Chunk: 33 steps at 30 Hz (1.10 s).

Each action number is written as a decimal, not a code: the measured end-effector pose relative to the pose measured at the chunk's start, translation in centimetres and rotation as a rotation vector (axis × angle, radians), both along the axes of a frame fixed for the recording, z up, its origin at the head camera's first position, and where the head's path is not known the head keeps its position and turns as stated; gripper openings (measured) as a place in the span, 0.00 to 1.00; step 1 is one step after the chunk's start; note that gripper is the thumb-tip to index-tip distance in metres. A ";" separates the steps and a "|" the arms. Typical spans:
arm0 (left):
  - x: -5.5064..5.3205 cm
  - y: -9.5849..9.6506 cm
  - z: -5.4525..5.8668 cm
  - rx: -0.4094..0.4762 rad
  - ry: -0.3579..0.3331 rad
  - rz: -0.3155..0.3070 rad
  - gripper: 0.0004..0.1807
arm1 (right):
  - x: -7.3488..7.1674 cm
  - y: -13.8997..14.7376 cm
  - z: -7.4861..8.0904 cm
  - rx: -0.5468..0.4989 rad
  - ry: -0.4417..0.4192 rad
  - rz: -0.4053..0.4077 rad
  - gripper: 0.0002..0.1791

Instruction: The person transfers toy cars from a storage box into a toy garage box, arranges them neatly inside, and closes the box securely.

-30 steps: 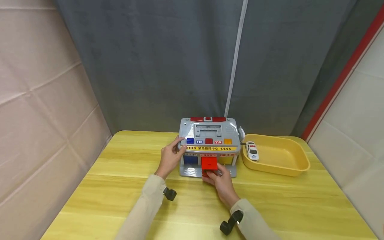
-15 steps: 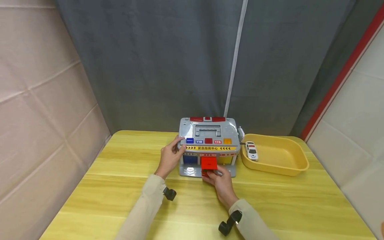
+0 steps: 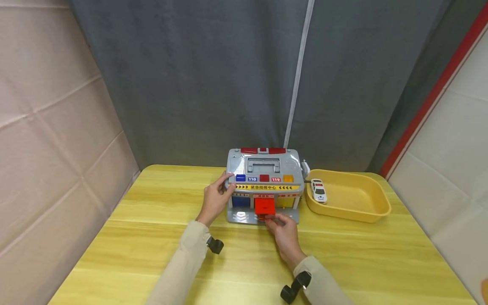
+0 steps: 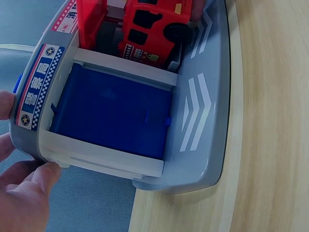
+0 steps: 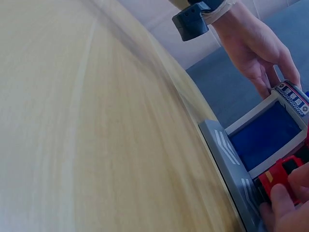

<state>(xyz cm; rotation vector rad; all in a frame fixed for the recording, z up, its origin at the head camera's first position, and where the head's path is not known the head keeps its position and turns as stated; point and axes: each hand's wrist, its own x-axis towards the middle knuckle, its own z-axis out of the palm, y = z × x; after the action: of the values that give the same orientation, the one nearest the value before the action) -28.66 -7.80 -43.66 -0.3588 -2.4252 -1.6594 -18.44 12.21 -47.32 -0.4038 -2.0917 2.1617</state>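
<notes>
A grey toy rescue station stands on the table. My left hand holds its left front corner, with the thumb low and fingers at the roof edge. The red door of the middle bay is swung up. Under it sits a red toy fire truck, partly inside the bay and partly on the grey ramp. My right hand pinches the truck's outer end between thumb and fingers, clearer in the right wrist view. The blue door beside it is down.
To the station's right, a yellow tray holds a white toy police car at its left end. Grey curtain hangs behind the wooden table.
The fire truck has gone further under the raised red door. My right fingers have shifted from around its side to its outer end. My left hand keeps its place.
</notes>
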 end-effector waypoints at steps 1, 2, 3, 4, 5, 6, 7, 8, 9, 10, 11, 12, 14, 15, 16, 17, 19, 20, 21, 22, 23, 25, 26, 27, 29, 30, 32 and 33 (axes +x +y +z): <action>0.0 0.0 0.0 -0.001 0.003 0.001 0.22 | 0.0 0.0 0.0 0.031 -0.005 0.002 0.11; 0.0 0.0 0.0 -0.003 0.004 0.001 0.22 | 0.1 0.0 0.0 0.060 -0.008 0.008 0.11; 0.0 0.0 0.1 -0.003 0.002 0.001 0.22 | 0.1 0.0 0.0 0.083 -0.012 0.014 0.11; 0.0 0.0 0.1 -0.003 0.000 0.001 0.22 | 0.1 0.1 0.0 0.103 -0.017 0.021 0.11; 0.1 0.0 0.1 -0.003 0.002 0.000 0.22 | 0.2 0.1 0.0 0.115 -0.024 0.028 0.11; 0.1 0.0 0.1 -0.002 0.004 0.000 0.22 | 0.2 0.1 0.1 0.126 -0.024 0.036 0.11; 0.1 0.0 0.2 -0.003 0.004 0.000 0.22 | 0.2 0.1 0.1 0.123 -0.026 0.044 0.12; 0.2 0.0 0.2 0.000 0.001 -0.001 0.22 | 0.3 0.0 0.2 0.122 -0.028 0.051 0.12; 0.2 0.0 0.2 0.000 0.000 -0.002 0.22 | 0.3 0.0 0.3 0.117 -0.033 0.055 0.12; 0.2 0.0 0.2 0.002 0.000 -0.003 0.22 | 0.3 0.0 0.3 0.107 -0.036 0.061 0.12; 0.2 0.0 0.2 0.003 -0.002 -0.004 0.22 | 0.3 0.0 0.3 0.100 -0.044 0.065 0.13; 0.2 0.0 0.2 0.003 -0.005 -0.003 0.22 | 0.3 0.0 0.4 0.100 -0.051 0.071 0.13; 0.2 0.0 0.2 0.003 -0.010 -0.002 0.23 | 0.2 0.0 0.5 0.112 -0.069 0.078 0.13; 0.2 0.0 0.2 0.004 -0.013 -0.001 0.23 | 0.2 0.0 0.5 0.128 -0.076 0.081 0.13; 0.2 0.0 0.2 0.006 -0.016 -0.001 0.23 | 0.2 0.1 0.5 0.151 -0.077 0.085 0.12; 0.2 0.0 0.2 0.008 -0.017 -0.002 0.23 | 0.1 0.1 0.5 0.180 -0.077 0.089 0.12; 0.2 0.0 0.3 0.007 -0.020 0.002 0.23 | 0.1 0.2 0.6 0.230 -0.077 0.093 0.11; 0.2 0.0 0.3 0.006 -0.018 0.002 0.23 | 0.1 0.2 0.7 0.253 -0.075 0.096 0.11; 0.2 0.0 0.3 0.005 -0.016 0.003 0.23 | 0.1 0.2 0.7 0.266 -0.072 0.101 0.11; 0.2 0.0 0.3 0.004 -0.015 0.004 0.23 | 0.1 0.3 0.8 0.275 -0.070 0.108 0.11; 0.2 0.1 0.3 0.001 -0.014 0.003 0.23 | 0.1 0.3 0.8 0.284 -0.065 0.117 0.11; 0.1 0.1 0.3 -0.005 -0.013 0.005 0.22 | 0.1 0.4 0.9 0.303 -0.064 0.140 0.11; 0.1 0.1 0.3 -0.005 -0.011 0.003 0.23 | 0.2 0.6 0.9 0.321 -0.065 0.161 0.11; 0.1 0.1 0.3 -0.006 -0.011 0.003 0.23 | 0.2 0.7 0.9 0.361 -0.050 0.194 0.13; 0.1 0.1 0.3 -0.004 -0.013 0.003 0.22 | 0.3 1.0 0.8 0.439 -0.017 0.284 0.19; 0.1 0.0 0.3 -0.003 -0.014 0.005 0.22 | 0.3 1.2 0.8 0.472 -0.005 0.332 0.23; 0.1 0.0 0.4 -0.004 -0.019 0.008 0.22 | 0.5 1.4 0.6 0.530 0.037 0.423 0.27; 0.1 0.0 0.4 -0.006 -0.020 0.011 0.22 | 0.5 1.5 0.6 0.550 0.062 0.454 0.27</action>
<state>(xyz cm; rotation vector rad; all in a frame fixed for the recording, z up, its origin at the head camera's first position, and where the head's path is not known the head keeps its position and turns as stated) -28.52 -7.79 -43.30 -0.3307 -2.4426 -1.6594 -17.90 13.76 -46.77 0.2100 -2.8066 1.6143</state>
